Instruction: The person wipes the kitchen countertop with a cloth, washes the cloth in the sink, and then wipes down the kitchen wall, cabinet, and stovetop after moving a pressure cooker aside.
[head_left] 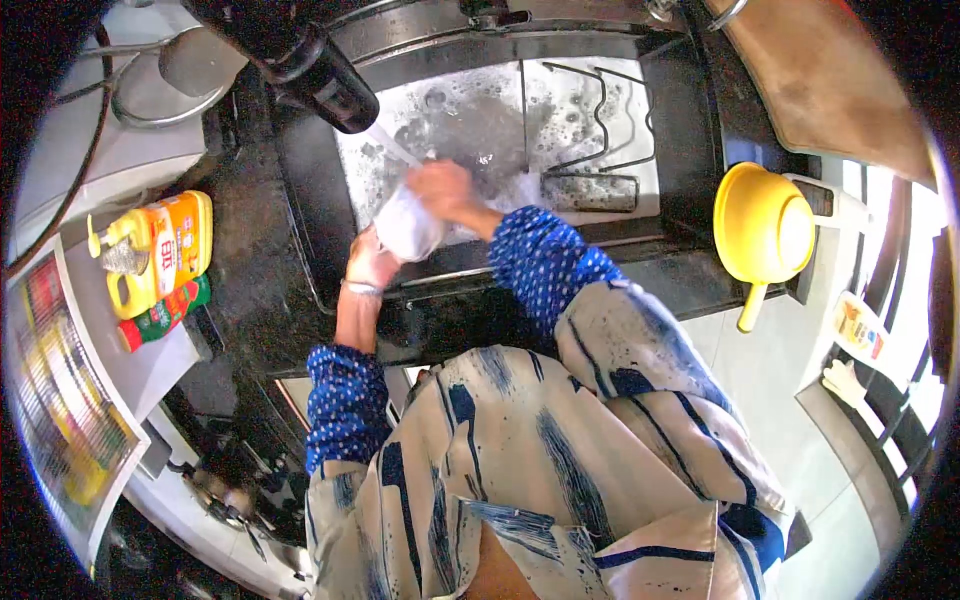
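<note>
Over the near left part of a dark sink (690, 130) filled with foamy water, my left hand (370, 262) is wrapped round the side of a white bowl-like item (408, 225). The fingers of my right hand (442, 188) are blurred and rest at the item's upper edge; whether they grip anything is hidden. From the black faucet (335, 90) a stream of water runs down beside my right hand. Suds cover much of the water, and a black wire rack (603, 110) stands in the sink's right part.
Yellow detergent bottle (180, 245) and green bottle (170, 315) stand left of the sink. A yellow handled basin (765, 225) sits at the right edge, below a brown board (825, 85). A metal pan or lid (165, 85) is at the upper left.
</note>
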